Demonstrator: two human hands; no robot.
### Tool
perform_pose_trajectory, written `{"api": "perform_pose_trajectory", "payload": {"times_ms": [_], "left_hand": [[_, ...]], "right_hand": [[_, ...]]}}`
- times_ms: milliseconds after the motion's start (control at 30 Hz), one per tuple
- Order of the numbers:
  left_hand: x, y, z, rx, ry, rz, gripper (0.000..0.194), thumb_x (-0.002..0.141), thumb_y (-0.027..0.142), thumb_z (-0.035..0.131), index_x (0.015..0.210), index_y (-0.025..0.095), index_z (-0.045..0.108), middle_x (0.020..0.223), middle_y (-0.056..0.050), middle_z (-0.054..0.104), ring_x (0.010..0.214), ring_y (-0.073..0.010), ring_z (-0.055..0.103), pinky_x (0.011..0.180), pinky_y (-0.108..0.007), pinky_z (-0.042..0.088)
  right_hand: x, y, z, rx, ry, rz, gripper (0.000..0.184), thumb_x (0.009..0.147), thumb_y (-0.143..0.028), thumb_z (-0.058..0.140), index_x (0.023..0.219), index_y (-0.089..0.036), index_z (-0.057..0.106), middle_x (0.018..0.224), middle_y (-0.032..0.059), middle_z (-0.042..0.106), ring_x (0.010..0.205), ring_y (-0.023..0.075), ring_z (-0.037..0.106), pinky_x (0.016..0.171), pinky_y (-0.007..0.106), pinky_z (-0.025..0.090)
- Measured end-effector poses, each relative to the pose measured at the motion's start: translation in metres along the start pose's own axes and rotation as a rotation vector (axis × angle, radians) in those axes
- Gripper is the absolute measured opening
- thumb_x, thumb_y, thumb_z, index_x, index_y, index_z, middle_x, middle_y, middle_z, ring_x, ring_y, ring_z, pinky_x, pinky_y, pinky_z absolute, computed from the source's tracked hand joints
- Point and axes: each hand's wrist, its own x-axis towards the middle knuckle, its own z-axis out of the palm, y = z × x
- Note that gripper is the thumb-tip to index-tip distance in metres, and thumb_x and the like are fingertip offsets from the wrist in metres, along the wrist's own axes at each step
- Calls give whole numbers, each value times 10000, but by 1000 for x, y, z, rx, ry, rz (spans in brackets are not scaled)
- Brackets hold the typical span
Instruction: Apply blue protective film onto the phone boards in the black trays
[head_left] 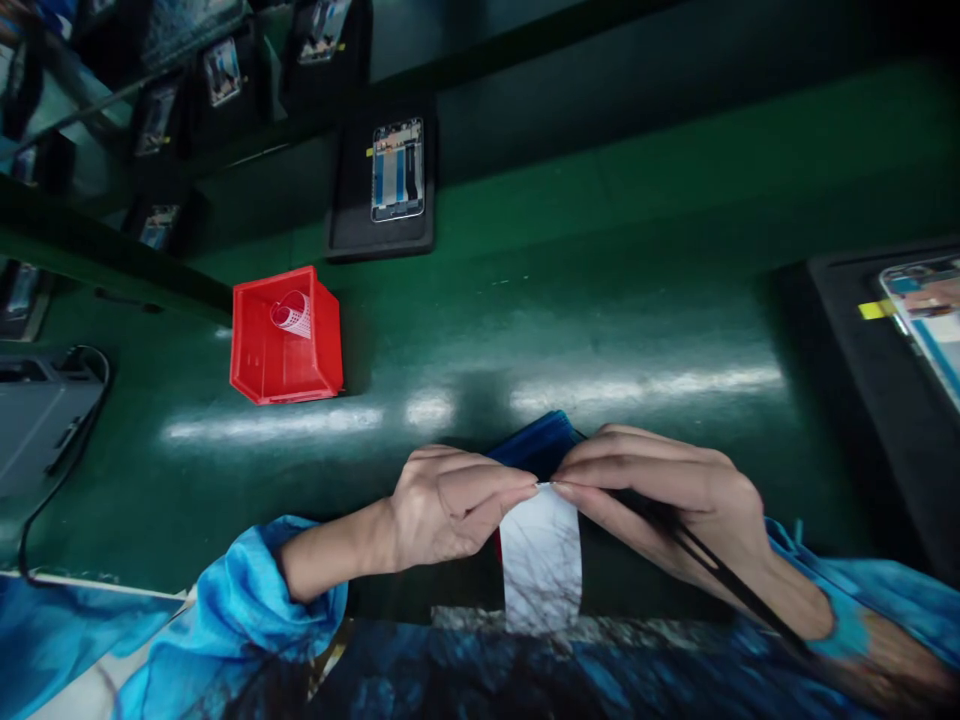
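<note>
- A white strip (541, 555), glossy and rectangular, stands lengthwise at the near edge of the green work surface. Its far end is pinched between the fingertips of the left hand (442, 505) and right hand (667, 500), which meet just above it.
- A dark, thin pair of tweezers (720, 575) lies tucked along the right hand, slanting back towards the wrist.
- A blue piece (536, 445), curved, shows just beyond the fingertips, partly hidden by them; what it is cannot be told.
</note>
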Motion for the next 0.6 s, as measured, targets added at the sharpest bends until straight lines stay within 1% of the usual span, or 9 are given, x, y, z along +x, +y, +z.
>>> {"api": "perform_pose_trajectory", "payload": {"times_ms": [100, 167, 233, 267, 367, 433, 467, 533, 600], "left_hand": [[0, -1, 4, -141, 16, -151, 152, 872, 267, 626, 807, 175, 728, 771, -13, 775, 665, -127, 730, 662, -161, 580], [-1, -3, 7, -223, 2, -253, 151, 864, 294, 637, 879, 175, 729, 786, -16, 774, 665, -133, 727, 643, -165, 577], [-2, -5, 11, -292, -4, -330, 213, 862, 319, 635, 984, 160, 707, 802, -29, 772, 671, -151, 725, 623, -182, 577], [-2, -7, 13, -319, -3, -360, 230, 867, 323, 623, 992, 146, 701, 808, -38, 771, 681, -160, 724, 621, -189, 576], [0, -9, 12, -368, -9, -425, 236, 872, 326, 600, 871, 120, 715, 763, -48, 762, 646, -160, 706, 584, -185, 553], [0, -11, 2, -378, -31, -456, 251, 858, 336, 606, 813, 116, 719, 689, -42, 745, 579, -148, 677, 525, -175, 520], [-1, -12, -5, -375, -49, -468, 254, 852, 342, 610, 803, 118, 720, 657, -37, 735, 554, -144, 665, 500, -173, 505], [-8, -15, -24, -352, -88, -488, 244, 840, 343, 619, 761, 133, 717, 654, -33, 732, 568, -151, 669, 499, -182, 504], [-20, -17, -39, -296, -108, -499, 198, 835, 312, 624, 742, 164, 716, 837, -47, 763, 760, -186, 710, 653, -234, 560]], "right_hand": [[1, 3, 2, 6, 41, 41, 135, 788, -113, 658, 809, -240, 698, 693, -10, 701, 582, 124, 646, 511, 232, 530], [2, 5, 3, -12, 71, 60, 94, 809, -154, 646, 777, -230, 691, 691, -11, 694, 578, 121, 651, 496, 223, 525], [3, 6, 6, -49, 84, 70, 83, 829, -199, 633, 765, -220, 682, 701, -7, 694, 593, 122, 658, 509, 224, 532], [4, 6, 7, -75, 79, 70, 90, 840, -219, 625, 767, -218, 679, 703, -6, 693, 605, 122, 661, 523, 225, 538], [5, 6, 4, -173, 11, 54, 101, 867, -276, 596, 822, -234, 675, 717, -20, 698, 630, 111, 666, 560, 212, 557], [3, 6, -8, -261, -25, 49, 120, 882, -320, 572, 915, -258, 669, 742, -30, 708, 656, 114, 674, 589, 216, 570], [-1, 6, -18, -322, -13, 59, 141, 888, -331, 561, 962, -265, 661, 780, -23, 717, 693, 125, 683, 622, 234, 578], [-12, 8, -45, -483, 83, 105, 166, 897, -327, 541, 1010, -263, 644, 875, 22, 725, 793, 164, 691, 709, 299, 581], [-29, 15, -79, -685, 221, 182, 179, 892, -342, 543, 1007, -247, 641, 935, 80, 715, 848, 207, 682, 762, 368, 562]]}}
